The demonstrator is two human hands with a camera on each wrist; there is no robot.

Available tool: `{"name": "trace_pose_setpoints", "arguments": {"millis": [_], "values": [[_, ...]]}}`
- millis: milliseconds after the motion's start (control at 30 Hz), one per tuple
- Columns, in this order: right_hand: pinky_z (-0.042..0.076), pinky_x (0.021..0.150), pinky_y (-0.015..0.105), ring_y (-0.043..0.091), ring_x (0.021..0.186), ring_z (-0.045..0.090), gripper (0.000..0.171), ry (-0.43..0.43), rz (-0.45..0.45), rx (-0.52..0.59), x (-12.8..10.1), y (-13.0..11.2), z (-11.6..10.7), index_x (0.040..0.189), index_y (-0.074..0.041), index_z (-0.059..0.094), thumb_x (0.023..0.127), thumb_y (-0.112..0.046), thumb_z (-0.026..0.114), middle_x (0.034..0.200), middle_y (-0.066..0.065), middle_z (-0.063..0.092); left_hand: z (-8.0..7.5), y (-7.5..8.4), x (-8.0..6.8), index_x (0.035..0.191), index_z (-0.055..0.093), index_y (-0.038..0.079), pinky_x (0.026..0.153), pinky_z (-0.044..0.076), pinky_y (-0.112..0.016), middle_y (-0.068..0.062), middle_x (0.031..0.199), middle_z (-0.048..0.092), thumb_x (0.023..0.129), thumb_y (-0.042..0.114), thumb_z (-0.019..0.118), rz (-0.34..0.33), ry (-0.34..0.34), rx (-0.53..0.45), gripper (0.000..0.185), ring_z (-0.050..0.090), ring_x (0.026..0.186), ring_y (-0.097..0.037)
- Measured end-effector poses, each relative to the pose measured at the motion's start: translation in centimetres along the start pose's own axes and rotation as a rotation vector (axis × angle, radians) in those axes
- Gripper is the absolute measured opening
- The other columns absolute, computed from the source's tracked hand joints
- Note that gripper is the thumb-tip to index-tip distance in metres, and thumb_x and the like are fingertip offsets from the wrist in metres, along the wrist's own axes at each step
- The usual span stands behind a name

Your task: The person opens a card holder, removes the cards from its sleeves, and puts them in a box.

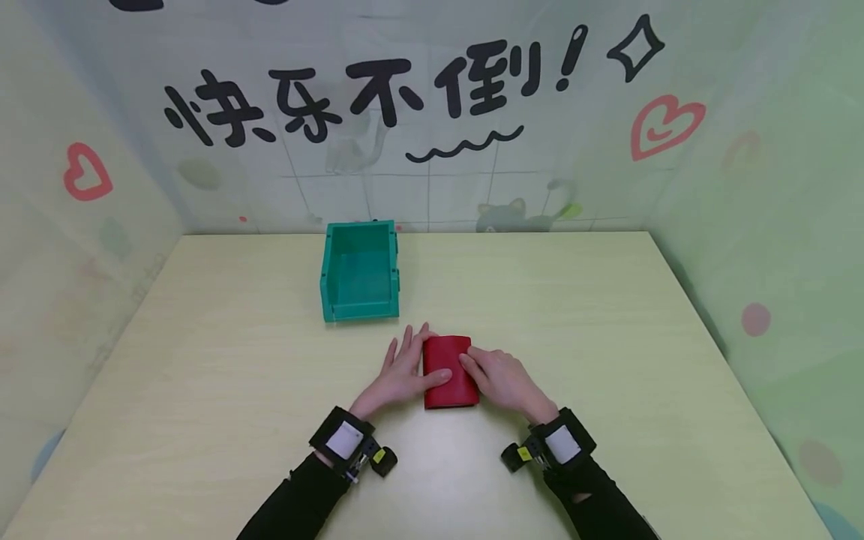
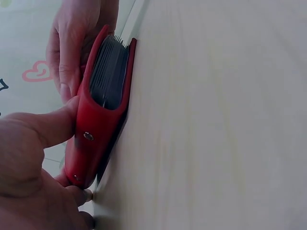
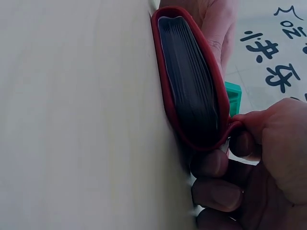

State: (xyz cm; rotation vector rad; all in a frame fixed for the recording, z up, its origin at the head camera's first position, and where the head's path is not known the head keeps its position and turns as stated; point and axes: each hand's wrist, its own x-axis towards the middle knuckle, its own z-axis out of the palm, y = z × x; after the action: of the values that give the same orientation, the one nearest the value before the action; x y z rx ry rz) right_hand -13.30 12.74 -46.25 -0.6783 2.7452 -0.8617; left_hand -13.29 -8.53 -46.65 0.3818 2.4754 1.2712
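Note:
A red card wallet (image 1: 448,371) lies on the pale wooden table (image 1: 607,315), near its front middle. My left hand (image 1: 405,367) lies flat along the wallet's left side with straight fingers, and its thumb presses on the red cover (image 2: 91,143). My right hand (image 1: 496,379) is at the right side, where its thumb and curled fingers (image 3: 211,165) pinch the cover's edge. Through the wallet's open end, the wrist views show a dark stack of card sleeves (image 3: 192,96) between the red covers.
A green open-topped bin (image 1: 361,307) stands on the table just beyond the wallet, slightly to the left; a corner of it (image 3: 233,96) shows in the right wrist view. Patterned walls close in the table on three sides.

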Motion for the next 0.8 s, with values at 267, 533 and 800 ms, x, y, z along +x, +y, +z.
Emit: {"name": "trace_pose_setpoints", "arguments": {"millis": [267, 533, 800], "values": [[0.034, 0.054, 0.018, 0.006, 0.055, 0.041, 0.020, 0.019, -0.006, 0.000, -0.11, 0.19, 0.18, 0.086, -0.013, 0.056, 0.103, -0.024, 0.055, 0.061, -0.005, 0.047, 0.07, 0.00, -0.07, 0.152, 0.029, 0.004, 0.126, -0.004, -0.059, -0.019, 0.168, 0.015, 0.089, 0.033, 0.069, -0.003, 0.006, -0.002, 0.080, -0.001, 0.157, -0.044], [0.033, 0.054, 0.019, 0.007, 0.056, 0.041, 0.024, 0.030, -0.016, 0.017, -0.02, 0.38, 0.19, 0.082, -0.012, 0.055, 0.104, -0.022, 0.053, 0.061, -0.004, 0.046, 0.04, 0.02, -0.14, 0.152, 0.030, 0.004, 0.126, -0.003, -0.060, -0.019, 0.168, 0.016, 0.089, 0.034, 0.070, 0.001, 0.011, -0.002, 0.080, 0.000, 0.157, -0.044], [0.032, 0.055, 0.019, 0.007, 0.056, 0.040, 0.026, 0.057, -0.002, 0.032, -0.10, 0.74, 0.60, 0.079, -0.013, 0.054, 0.104, -0.022, 0.053, 0.060, -0.005, 0.046, 0.15, -0.05, -0.14, 0.155, 0.027, 0.004, 0.126, -0.003, -0.060, -0.019, 0.168, 0.018, 0.089, 0.035, 0.069, -0.005, 0.013, 0.008, 0.084, 0.000, 0.157, -0.043]]}}
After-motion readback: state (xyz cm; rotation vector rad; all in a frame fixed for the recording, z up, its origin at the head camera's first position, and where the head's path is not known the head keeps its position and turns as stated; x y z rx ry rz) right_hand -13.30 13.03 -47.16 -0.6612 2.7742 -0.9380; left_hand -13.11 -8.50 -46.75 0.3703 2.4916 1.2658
